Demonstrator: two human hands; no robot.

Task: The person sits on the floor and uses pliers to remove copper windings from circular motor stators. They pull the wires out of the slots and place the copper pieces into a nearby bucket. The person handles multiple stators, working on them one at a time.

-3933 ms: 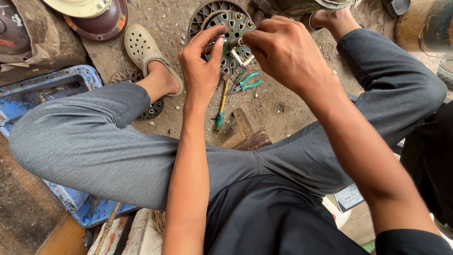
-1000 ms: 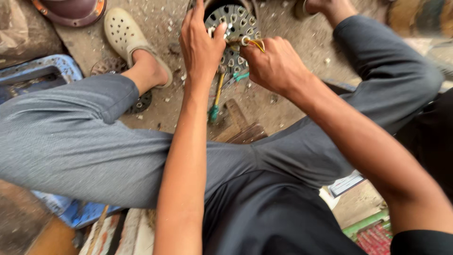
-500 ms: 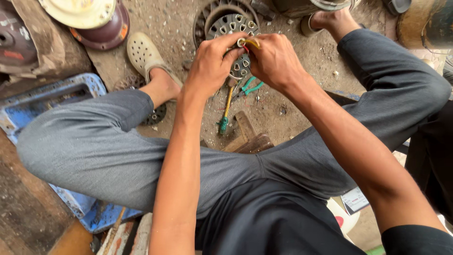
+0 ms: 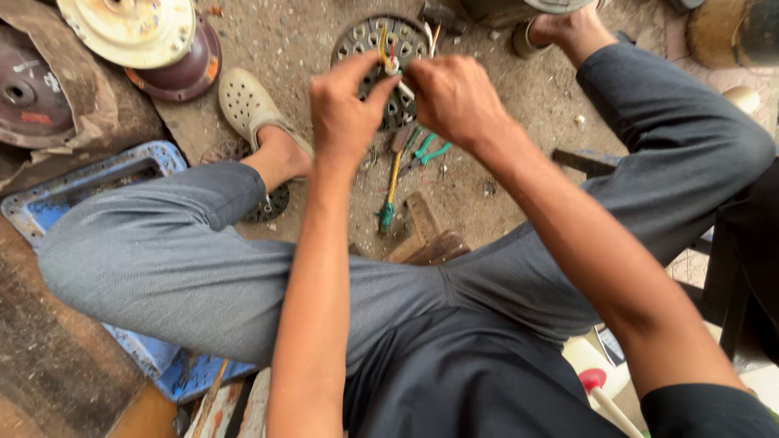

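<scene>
Nearest me, my grey trousered knees frame the dirt floor (image 4: 487, 154), where a yellow-handled screwdriver (image 4: 390, 188) and green-handled pliers (image 4: 428, 150) lie. Above them my left hand (image 4: 345, 101) and right hand (image 4: 454, 97) have risen and drawn together since half a second ago; both sets of fingers are pinched on the coloured wire ends (image 4: 389, 61), which I judge are being twisted. Just beyond sits the round slotted stator (image 4: 357, 40), then the beige clog (image 4: 247, 105).
</scene>
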